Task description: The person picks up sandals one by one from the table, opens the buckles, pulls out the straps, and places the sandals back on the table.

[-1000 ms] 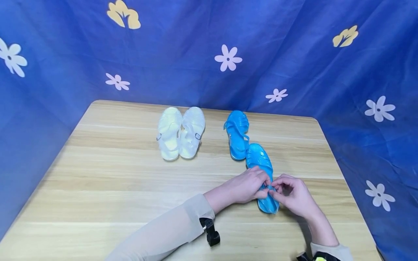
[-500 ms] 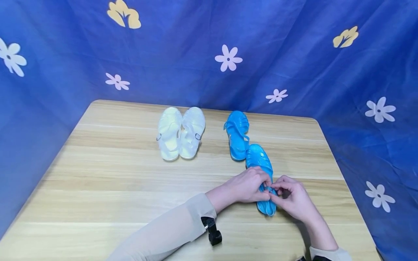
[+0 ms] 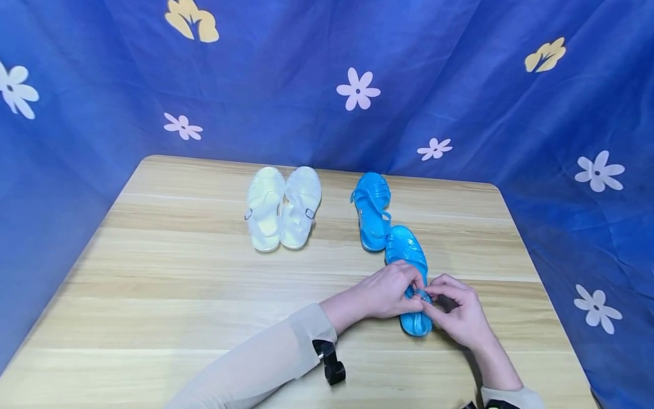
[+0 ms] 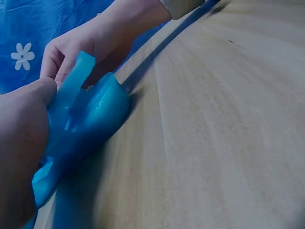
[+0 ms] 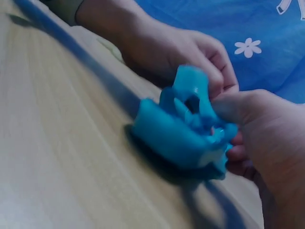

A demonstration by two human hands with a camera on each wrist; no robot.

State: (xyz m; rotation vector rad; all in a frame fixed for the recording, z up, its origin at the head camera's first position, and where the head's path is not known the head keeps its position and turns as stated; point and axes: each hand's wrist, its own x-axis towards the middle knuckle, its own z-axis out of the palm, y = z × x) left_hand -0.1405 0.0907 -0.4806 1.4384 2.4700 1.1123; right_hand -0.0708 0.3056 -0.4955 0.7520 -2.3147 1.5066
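Observation:
A blue jelly sandal point(image 3: 405, 244) lies on the wooden table, toe pointing away, its heel toward the person. My left hand point(image 3: 390, 289) reaches over its middle from the left and pinches its ankle strap. From the right, my right hand point(image 3: 457, 309) pinches the same strap near the small buckle, fingertips meeting those of the left. In the left wrist view the strap point(image 4: 74, 83) stands up in a loop above the heel. The right wrist view shows the heel end point(image 5: 176, 136) close over the table, with fingers partly hiding the buckle.
A second blue sandal point(image 3: 372, 213) lies just behind, its heel beside the first one's toe. Two whitish sandals point(image 3: 265, 210) stand side by side farther left. A blue flowered curtain point(image 3: 286, 74) hangs behind the wooden table point(image 3: 179, 272).
The heel of the nearer blue sandal has shifted slightly left, and its strap has changed position. The right hand has moved a little, still at the strap; the left hand stays almost in place.

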